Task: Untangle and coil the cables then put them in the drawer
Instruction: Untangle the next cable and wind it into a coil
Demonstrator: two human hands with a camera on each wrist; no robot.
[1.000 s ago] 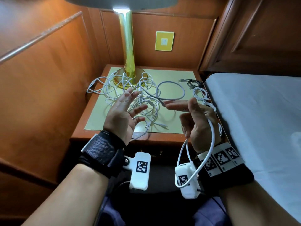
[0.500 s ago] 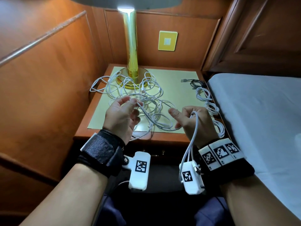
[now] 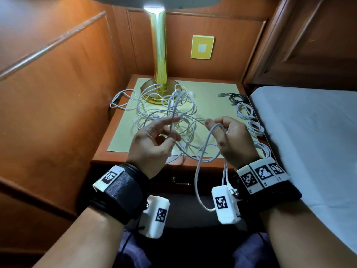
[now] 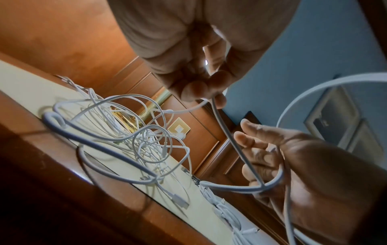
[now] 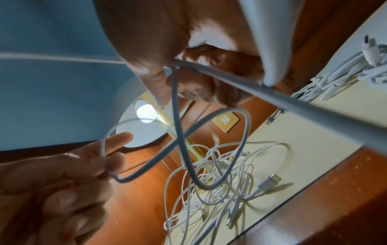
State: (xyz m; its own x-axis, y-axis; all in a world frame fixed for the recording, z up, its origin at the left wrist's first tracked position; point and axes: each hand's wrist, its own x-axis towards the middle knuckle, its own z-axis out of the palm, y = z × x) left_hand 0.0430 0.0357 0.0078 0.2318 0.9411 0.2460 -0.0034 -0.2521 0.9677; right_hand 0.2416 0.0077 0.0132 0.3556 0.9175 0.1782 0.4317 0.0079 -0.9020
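Head view: both hands hover above the tabletop, sharing one white cable. Left hand pinches it between thumb and fingers, index extended; right hand curls its fingers around a loop hanging below the wrist. Behind them lies the tangled cable pile, beside the brass lamp.

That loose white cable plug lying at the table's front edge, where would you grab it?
Pinch the white cable plug across its flat rigid sides, coming from the front edge of the wooden bedside table. It lies flat, clear of the tangled white cables, tip pointing away from them.
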